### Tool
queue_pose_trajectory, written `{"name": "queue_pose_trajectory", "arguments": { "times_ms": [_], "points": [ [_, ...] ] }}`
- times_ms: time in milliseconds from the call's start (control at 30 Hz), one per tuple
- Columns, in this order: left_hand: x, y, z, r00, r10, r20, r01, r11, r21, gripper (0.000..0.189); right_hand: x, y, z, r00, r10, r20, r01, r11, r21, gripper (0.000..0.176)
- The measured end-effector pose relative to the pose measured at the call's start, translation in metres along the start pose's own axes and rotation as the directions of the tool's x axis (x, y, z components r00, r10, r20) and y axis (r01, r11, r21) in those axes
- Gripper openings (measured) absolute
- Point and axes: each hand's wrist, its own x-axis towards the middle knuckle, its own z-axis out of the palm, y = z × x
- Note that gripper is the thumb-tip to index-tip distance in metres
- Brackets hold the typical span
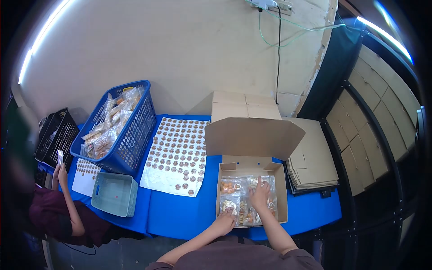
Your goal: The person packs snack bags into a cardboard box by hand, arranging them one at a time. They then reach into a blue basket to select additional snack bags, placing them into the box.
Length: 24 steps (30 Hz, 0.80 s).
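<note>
An open cardboard box [282, 198] stands in front of me with its lid [254, 135] raised at the back. Clear plastic packets of snacks lie side by side inside it. My left hand [225, 220] reaches over the box's front edge, its fingers resting on a packet of pale pieces [229, 204]. Farther right, my right hand [259, 195] lies over the packets with fingers stretched out, touching one near the back. Both hands look open. A packet of orange pieces [229, 187] sits in the back left corner. My right hand partly covers the packets under it.
A sheet of round stickers [175, 153] lies left of the box. Beyond it stand a blue basket [128, 150] full of packets and a grey-green tray [114, 211]. Flattened cardboard [310, 157] is stacked at right. Another person [74, 211] holds a small packet at far left.
</note>
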Motion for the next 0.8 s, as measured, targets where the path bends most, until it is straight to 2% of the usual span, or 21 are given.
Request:
{"name": "queue_pose_trajectory", "arguments": {
  "times_ms": [33,67,167,300,367,400,433,467,500,567,600,667,700,800],
  "points": [
    [-0.001,0.002,-0.003,0.996,-0.026,0.084,0.022,0.998,0.052,0.041,-0.002,0.002,-0.001,1.0,-0.013,-0.003,0.013,1.0,-0.001,0.072],
    [-0.002,0.004,-0.007,0.997,-0.03,0.068,0.026,0.998,0.05,0.041,-0.003,0.006,-0.001,0.998,-0.047,-0.037,0.048,0.999,0.017,0.073],
    [-0.009,0.014,-0.024,0.985,0.03,0.172,-0.035,0.999,0.026,0.047,-0.02,0.0,-0.011,0.993,-0.097,-0.068,0.1,0.994,0.043,0.073],
    [-0.018,0.021,-0.06,0.994,0.055,0.099,-0.05,0.998,-0.048,0.05,-0.041,-0.008,-0.027,0.992,-0.11,-0.061,0.115,0.99,0.087,0.073],
    [-0.026,0.019,-0.076,0.99,0.071,-0.122,-0.081,0.994,-0.076,0.07,-0.049,-0.008,-0.026,0.987,-0.108,-0.115,0.117,0.99,0.073,0.073],
    [-0.032,0.018,-0.082,0.99,0.061,-0.13,-0.071,0.995,-0.075,0.07,-0.052,-0.007,-0.026,0.987,-0.119,-0.112,0.128,0.989,0.079,0.073],
    [-0.037,0.017,-0.087,0.938,0.012,-0.345,-0.06,0.99,-0.131,0.078,-0.054,-0.006,-0.026,0.987,-0.121,-0.105,0.133,0.985,0.11,0.074],
    [-0.042,0.016,-0.091,0.84,-0.047,-0.54,-0.065,0.98,-0.186,0.086,-0.056,-0.006,-0.026,0.988,-0.122,-0.099,0.135,0.981,0.139,0.074],
    [-0.049,0.012,-0.092,0.84,-0.055,-0.539,-0.062,0.979,-0.196,0.086,-0.059,-0.009,-0.03,0.985,-0.123,-0.12,0.146,0.968,0.206,0.069],
    [-0.06,-0.002,-0.101,0.698,-0.111,-0.707,0.042,0.993,-0.113,0.098,-0.062,-0.016,-0.04,0.984,-0.127,-0.128,0.152,0.966,0.21,0.069],
    [-0.067,-0.006,-0.102,0.693,-0.113,-0.712,0.038,0.992,-0.12,0.098,-0.064,-0.017,-0.046,0.983,-0.125,-0.134,0.152,0.964,0.218,0.068],
    [-0.078,-0.015,-0.108,0.588,-0.231,-0.775,0.112,0.972,-0.205,0.099,-0.065,-0.02,-0.051,0.976,-0.138,-0.171,0.174,0.961,0.215,0.068],
    [-0.084,-0.014,-0.11,0.54,-0.254,-0.802,0.104,0.966,-0.236,0.1,-0.067,-0.022,-0.053,0.97,-0.142,-0.199,0.185,0.958,0.217,0.068],
    [-0.1,-0.015,-0.109,0.457,-0.319,-0.83,0.163,0.948,-0.275,0.1,-0.069,-0.031,-0.058,0.979,-0.118,-0.167,0.162,0.945,0.283,0.071]
  ]
}}
